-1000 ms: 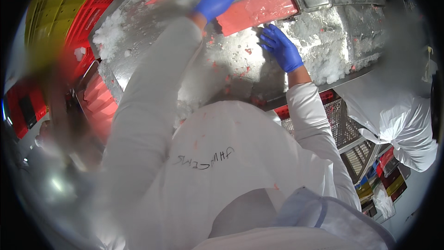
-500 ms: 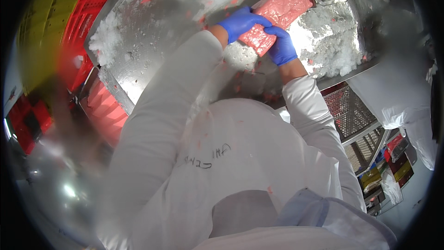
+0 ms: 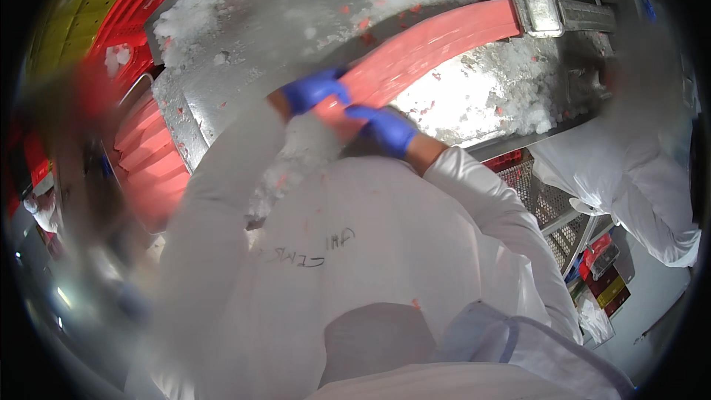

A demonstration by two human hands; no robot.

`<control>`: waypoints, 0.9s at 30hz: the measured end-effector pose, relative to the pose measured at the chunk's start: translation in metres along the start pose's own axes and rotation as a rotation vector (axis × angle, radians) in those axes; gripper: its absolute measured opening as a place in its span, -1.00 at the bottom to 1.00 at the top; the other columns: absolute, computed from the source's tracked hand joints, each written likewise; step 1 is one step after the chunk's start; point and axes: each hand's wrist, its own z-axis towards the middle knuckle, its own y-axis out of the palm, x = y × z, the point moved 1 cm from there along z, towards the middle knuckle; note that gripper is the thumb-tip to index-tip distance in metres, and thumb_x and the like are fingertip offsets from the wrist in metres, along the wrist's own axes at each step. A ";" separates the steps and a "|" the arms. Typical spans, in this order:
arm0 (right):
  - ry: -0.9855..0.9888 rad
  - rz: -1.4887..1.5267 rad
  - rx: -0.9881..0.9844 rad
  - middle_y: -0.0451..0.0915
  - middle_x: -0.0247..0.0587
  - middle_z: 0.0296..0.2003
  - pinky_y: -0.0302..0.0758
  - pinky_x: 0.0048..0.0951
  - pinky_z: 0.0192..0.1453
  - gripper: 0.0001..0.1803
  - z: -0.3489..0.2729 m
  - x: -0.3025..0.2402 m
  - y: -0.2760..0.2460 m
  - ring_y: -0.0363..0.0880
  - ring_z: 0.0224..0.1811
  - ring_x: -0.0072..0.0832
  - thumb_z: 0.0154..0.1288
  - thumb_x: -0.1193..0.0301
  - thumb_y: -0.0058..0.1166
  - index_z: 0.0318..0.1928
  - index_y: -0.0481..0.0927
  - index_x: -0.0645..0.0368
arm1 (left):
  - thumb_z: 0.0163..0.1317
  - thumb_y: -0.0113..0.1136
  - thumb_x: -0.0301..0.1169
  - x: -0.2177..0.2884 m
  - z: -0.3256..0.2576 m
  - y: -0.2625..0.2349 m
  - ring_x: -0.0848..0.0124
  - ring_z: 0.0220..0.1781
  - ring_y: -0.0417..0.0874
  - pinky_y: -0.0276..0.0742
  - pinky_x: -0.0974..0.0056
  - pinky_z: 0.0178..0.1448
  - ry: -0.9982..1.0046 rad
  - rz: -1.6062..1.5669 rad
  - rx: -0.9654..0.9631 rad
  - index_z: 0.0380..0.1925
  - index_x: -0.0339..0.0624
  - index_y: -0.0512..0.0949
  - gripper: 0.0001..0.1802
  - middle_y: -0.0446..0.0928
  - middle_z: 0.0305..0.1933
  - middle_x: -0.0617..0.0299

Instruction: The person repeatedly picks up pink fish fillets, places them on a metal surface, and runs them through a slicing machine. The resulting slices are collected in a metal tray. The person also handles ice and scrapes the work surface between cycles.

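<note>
Both blue-gloved hands grip the near end of a long pink slab [image 3: 437, 48] lying across an icy steel table [image 3: 222, 96]: left hand [image 3: 315, 91] curled over its top, right hand [image 3: 389, 130] clasping beneath. Red crates [image 3: 148, 163] stand left; another white-coated worker [image 3: 644, 185] stands right.

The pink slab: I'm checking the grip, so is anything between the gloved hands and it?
Nothing visible: the left hand and right hand both lie directly on the pink slab.
</note>
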 end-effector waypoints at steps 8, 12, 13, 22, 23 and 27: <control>-0.868 -0.540 0.205 0.65 -0.13 0.15 0.58 -0.28 0.27 -0.58 -0.029 -0.087 -0.036 0.66 0.14 -0.35 0.39 0.35 0.38 0.19 0.62 0.18 | -0.18 0.60 -0.15 -0.073 -0.178 -0.056 -0.05 0.37 0.54 0.38 0.01 0.50 0.145 0.978 0.622 0.47 -0.22 0.34 0.13 0.52 0.35 -0.12; -0.830 -0.554 0.878 0.55 0.06 0.29 0.46 -0.26 0.42 -0.26 0.020 -0.075 -0.188 0.54 0.34 -0.16 0.42 0.11 0.32 0.41 0.45 0.34 | -0.22 0.62 -0.01 -0.078 -0.174 -0.019 -0.09 0.33 0.51 0.29 -0.14 0.48 0.281 1.361 0.860 0.47 -0.16 0.31 0.19 0.52 0.27 -0.07; -0.565 -0.213 0.618 0.46 0.02 0.40 0.38 -0.23 0.50 -0.20 0.033 -0.068 -0.156 0.44 0.45 -0.17 0.48 0.05 0.25 0.48 0.35 0.36 | -0.20 0.62 0.01 -0.092 -0.178 -0.022 -0.08 0.29 0.53 0.32 -0.14 0.45 0.243 1.325 0.947 0.47 -0.15 0.32 0.18 0.54 0.21 -0.06; -0.415 0.275 0.168 0.54 -0.15 0.22 0.62 -0.18 0.27 -0.39 0.007 0.021 -0.067 0.58 0.28 -0.26 0.36 0.30 0.28 0.35 0.38 0.09 | -0.15 0.64 0.10 -0.102 -0.208 -0.019 -0.09 0.29 0.53 0.34 -0.14 0.43 -0.106 1.272 1.031 0.52 0.04 0.28 0.20 0.53 0.25 -0.03; -0.394 0.285 0.176 0.55 -0.15 0.19 0.63 -0.22 0.20 -0.40 0.001 0.025 -0.059 0.60 0.24 -0.28 0.35 0.30 0.29 0.34 0.39 0.09 | -0.15 0.63 0.11 -0.102 -0.211 -0.023 -0.08 0.30 0.53 0.33 -0.15 0.45 -0.126 1.290 1.014 0.53 0.06 0.28 0.21 0.53 0.26 -0.02; -0.238 0.229 0.192 0.57 -0.20 0.06 0.61 -0.39 -0.06 -0.43 -0.024 0.044 -0.055 0.62 0.04 -0.38 0.33 0.31 0.32 0.30 0.44 0.08 | -0.16 0.63 0.10 -0.111 -0.211 -0.022 -0.03 0.39 0.49 0.23 -0.19 0.53 -0.123 1.357 1.015 0.53 0.08 0.29 0.20 0.52 0.30 0.01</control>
